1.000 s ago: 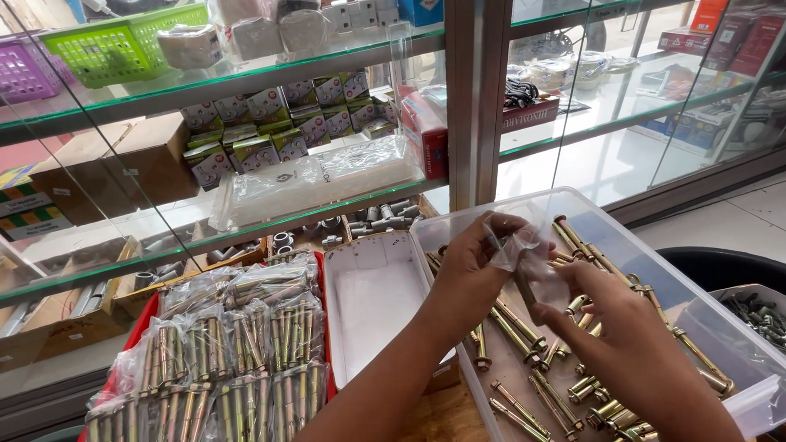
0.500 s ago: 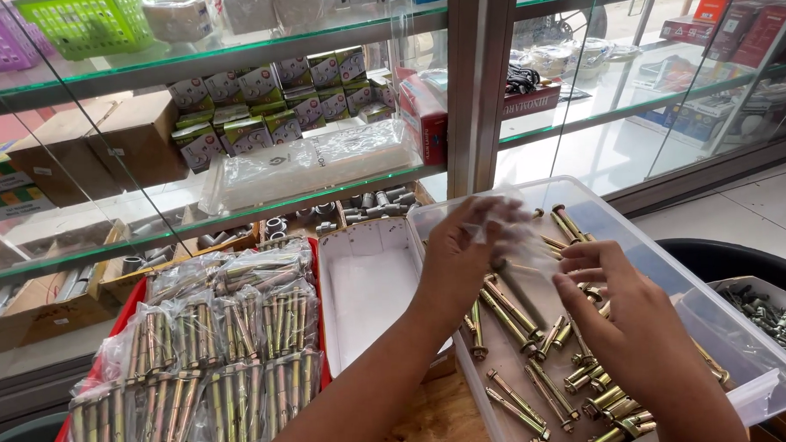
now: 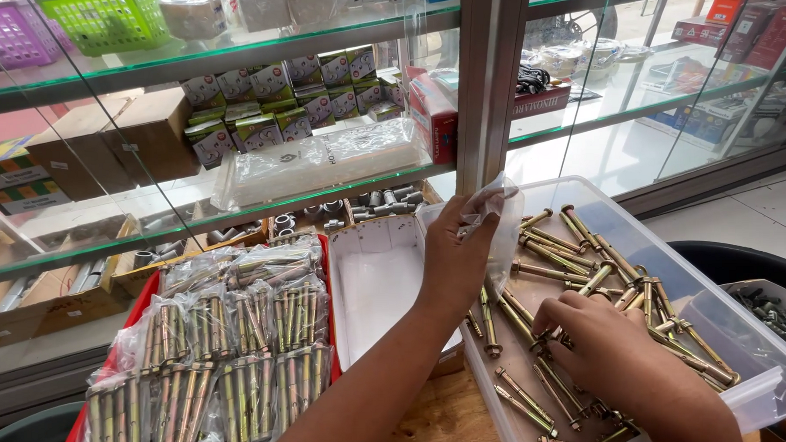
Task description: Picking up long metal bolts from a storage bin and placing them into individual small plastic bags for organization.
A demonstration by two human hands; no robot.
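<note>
My left hand (image 3: pixel 451 254) holds up a small clear plastic bag (image 3: pixel 495 210) over the left end of a clear plastic bin (image 3: pixel 664 264). The bin is full of several loose brass-coloured anchor bolts (image 3: pixel 586 266). My right hand (image 3: pixel 598 349) reaches down into the bin, fingertips closing on one bolt near its middle. To the left, a red tray (image 3: pixel 135 317) holds several sealed bags of the same bolts (image 3: pixel 241 348). Between the tray and the bin sits an empty white box (image 3: pixel 378 282).
Glass display shelves (image 3: pixel 230 52) stand behind, carrying small green-and-white boxes, cardboard boxes, wrapped packs and coloured baskets. A metal post (image 3: pixel 488 78) divides the cabinet. A second container of dark screws (image 3: pixel 775 316) sits at the far right. A wooden surface (image 3: pixel 443 420) shows below.
My right hand has left the bag and dropped down into the bolts in the bin. My left hand still holds the bag up, now by itself.
</note>
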